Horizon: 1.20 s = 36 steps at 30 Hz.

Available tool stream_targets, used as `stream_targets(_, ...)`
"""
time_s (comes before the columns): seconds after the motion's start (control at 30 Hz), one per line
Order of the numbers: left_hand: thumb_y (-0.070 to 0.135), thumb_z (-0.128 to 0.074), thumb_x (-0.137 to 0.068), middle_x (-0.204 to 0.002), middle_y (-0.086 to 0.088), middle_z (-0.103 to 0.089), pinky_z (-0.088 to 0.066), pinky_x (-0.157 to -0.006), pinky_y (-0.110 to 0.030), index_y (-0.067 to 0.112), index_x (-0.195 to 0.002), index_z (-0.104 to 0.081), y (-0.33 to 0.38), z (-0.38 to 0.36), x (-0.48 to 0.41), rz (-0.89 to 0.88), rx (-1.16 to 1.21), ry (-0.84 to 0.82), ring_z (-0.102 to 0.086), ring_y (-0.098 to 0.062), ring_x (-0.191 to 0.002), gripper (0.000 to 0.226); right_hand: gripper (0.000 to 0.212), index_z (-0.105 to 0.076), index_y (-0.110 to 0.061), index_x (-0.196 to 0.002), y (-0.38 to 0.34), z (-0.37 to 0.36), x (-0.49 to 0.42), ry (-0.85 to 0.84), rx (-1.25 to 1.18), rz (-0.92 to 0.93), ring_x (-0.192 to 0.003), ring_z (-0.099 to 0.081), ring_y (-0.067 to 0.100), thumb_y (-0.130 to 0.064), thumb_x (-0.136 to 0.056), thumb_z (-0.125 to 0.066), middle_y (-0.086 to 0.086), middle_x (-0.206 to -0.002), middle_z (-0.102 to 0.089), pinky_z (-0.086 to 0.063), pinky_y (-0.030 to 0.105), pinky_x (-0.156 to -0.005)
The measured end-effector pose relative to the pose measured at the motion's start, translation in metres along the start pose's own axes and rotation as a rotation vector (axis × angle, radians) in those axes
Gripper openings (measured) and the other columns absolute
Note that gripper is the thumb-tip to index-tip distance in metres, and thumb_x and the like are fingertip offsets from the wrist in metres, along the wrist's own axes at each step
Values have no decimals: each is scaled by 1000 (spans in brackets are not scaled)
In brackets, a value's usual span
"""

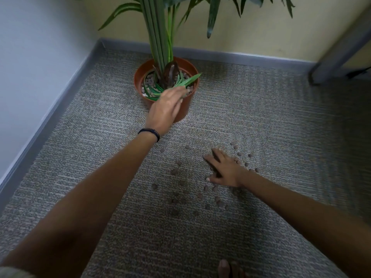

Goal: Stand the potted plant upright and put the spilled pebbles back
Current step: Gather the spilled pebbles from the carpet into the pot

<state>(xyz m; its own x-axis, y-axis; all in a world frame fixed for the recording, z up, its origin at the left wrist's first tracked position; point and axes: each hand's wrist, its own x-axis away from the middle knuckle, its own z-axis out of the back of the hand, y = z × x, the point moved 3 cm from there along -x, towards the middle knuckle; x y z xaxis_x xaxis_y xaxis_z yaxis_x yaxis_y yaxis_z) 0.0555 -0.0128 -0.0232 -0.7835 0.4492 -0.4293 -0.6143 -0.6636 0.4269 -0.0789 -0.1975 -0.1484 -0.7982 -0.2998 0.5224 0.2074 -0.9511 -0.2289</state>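
The potted plant stands upright in a brown pot (140, 77) near the corner, its green stems (158, 37) rising out of view. Brown pebbles (149, 81) lie inside the pot around the stems. My left hand (166, 109) reaches over the pot's near rim, fingers curved down above the pebbles; whether it holds any is hidden. Spilled pebbles (216, 199) are scattered on the carpet in front. My right hand (222, 169) lies flat on the carpet among them, fingers spread, with several pebbles beside and under it.
Grey patterned carpet (100, 127) covers the floor. A white wall (30, 67) with a grey skirting runs along the left, a yellow wall (251, 37) along the back. A grey furniture leg (337, 51) stands at the back right. My bare toes (228, 267) show at the bottom.
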Motion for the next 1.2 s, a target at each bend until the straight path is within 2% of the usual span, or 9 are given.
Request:
stream_targets(0.13, -3, -57, -86, -141, -11, -47, -32, -112, -37, 10, -133, -47, 24, -27, 27, -397, -125, -278, -44, -26, -130, 50, 86, -3, -25, -150, 2, -12, 15, 36, 4, 95, -146, 3, 33, -49, -87, -55, 11, -159, 6, -13, 47, -118)
stream_targets(0.27, 0, -64, -81, -130, -15, -57, -51, -93, -41, 8, -122, -58, 38, -56, 76, -742, -176, -577, -58, -31, -112, 42, 75, -3, -26, -150, -2, -21, 20, 40, 93, 121, -146, 6, 36, -44, -92, -47, 16, -158, 9, -24, 50, -114)
stream_targets(0.37, 9, -56, -87, -129, -12, -58, -53, -89, -41, 13, -124, -56, 36, -69, 100, -835, -143, -712, -58, -30, -111, 36, 66, -2, -26, -150, -9, -25, 21, 10, 158, 143, -145, 7, 38, -38, -97, -41, 20, -157, 12, -36, 53, -109)
stream_targets(0.5, 30, -41, -98, -156, -10, -20, -19, -116, -41, 20, -144, -30, 11, -88, 115, -724, -322, -929, -20, -29, -142, 48, 64, -1, -24, -150, -12, -32, 25, 1, 214, 172, -146, 8, 36, -33, -99, -39, 17, -157, 18, -44, 53, -102)
stream_targets(0.6, 40, -35, -98, -159, -4, 5, -1, -117, -45, 25, -149, -13, -8, -90, 117, -632, -416, -1012, 7, -27, -145, 57, 67, -2, -23, -149, -13, -34, 29, -3, 226, 173, -146, 9, 35, -14, -98, -43, 13, -156, 23, -46, 54, -99)
stream_targets(0.77, 33, -38, -99, -158, -6, 13, -4, -117, -49, 26, -149, -6, -14, -91, 109, -460, -414, -937, 10, -30, -145, 60, 78, -5, -21, -149, -16, -31, 29, 14, 255, 177, -146, 6, 37, 6, -90, -48, 15, -157, 19, -42, 54, -103)
stream_targets(0.97, 12, -43, -96, -158, -6, 14, -24, -111, -60, 23, -146, -15, -8, -102, 103, -162, -371, -980, 4, -30, -145, 58, 57, -19, -5, -144, -29, -21, 23, 91, 258, 128, -142, -17, 43, 2, -93, -43, 23, -156, -1, -47, 52, -98)
stream_targets(1.1, -8, -64, -78, -157, -13, -7, -26, -114, -49, 11, -144, -23, -2, -102, 98, -212, -391, -965, -12, -30, -144, 81, 41, -32, 2, -135, -37, -13, 17, 137, 274, 117, -132, -33, 42, 0, -95, -38, 25, -148, -20, -49, 49, -94)
stream_targets(1.2, -4, -70, -75, -153, -9, -25, -35, -110, -44, 10, -138, -40, -4, -101, 92, -158, -311, -882, -27, -26, -139, 71, 36, -37, 2, -131, -38, -12, 15, 154, 286, 108, -128, -37, 39, -4, -96, -37, 25, -145, -26, -48, 46, -96)
